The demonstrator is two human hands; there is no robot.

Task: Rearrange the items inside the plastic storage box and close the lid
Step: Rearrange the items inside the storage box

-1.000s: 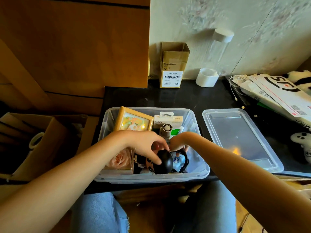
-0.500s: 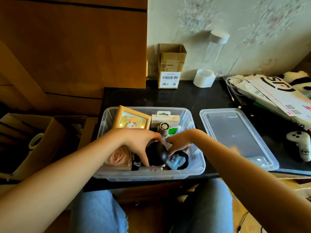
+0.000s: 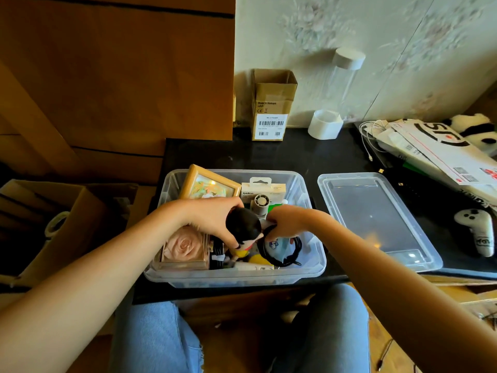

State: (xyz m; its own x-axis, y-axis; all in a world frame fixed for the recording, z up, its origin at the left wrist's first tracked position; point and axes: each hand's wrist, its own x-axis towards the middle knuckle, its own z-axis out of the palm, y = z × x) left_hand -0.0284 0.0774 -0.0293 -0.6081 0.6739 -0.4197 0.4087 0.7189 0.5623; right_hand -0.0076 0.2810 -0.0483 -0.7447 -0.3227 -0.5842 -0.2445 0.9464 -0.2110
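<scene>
- The rose gift box [image 3: 185, 249] lies in the near-left corner of the clear plastic storage box [image 3: 309, 270], with the gold picture frame [image 3: 209, 184] leaning against the far-left wall behind it.
- The left hand [image 3: 215, 219] is curled round a small figurine [image 3: 243, 227] with a round black head, and holds it above the middle of the box; the red and yellow body points down toward the near wall.
- Behind the figurine stand a small grey fan [image 3: 260, 204] and a white Belkin package [image 3: 263, 189], both against the far wall.
- The right hand [image 3: 287, 220] reaches into the box just beside the figurine, and its fingers seem to pinch the coiled black cable [image 3: 279, 250] at the upper edge of the coil (the fingertips are partly hidden, so I cannot be sure of the grip).
- The lid [image 3: 376, 219] lies flat on the black table [image 3: 269, 157], just to the right of the box and not yet on it.
- To do this step well, I think the right hand should press the coil flat to the floor of the box, so that the left hand can lay the figurine on its side in the free space.
- Nothing should rise above the rim; the tilted frame is the risk here, and it may need to lie lower before the lid goes on.
</scene>
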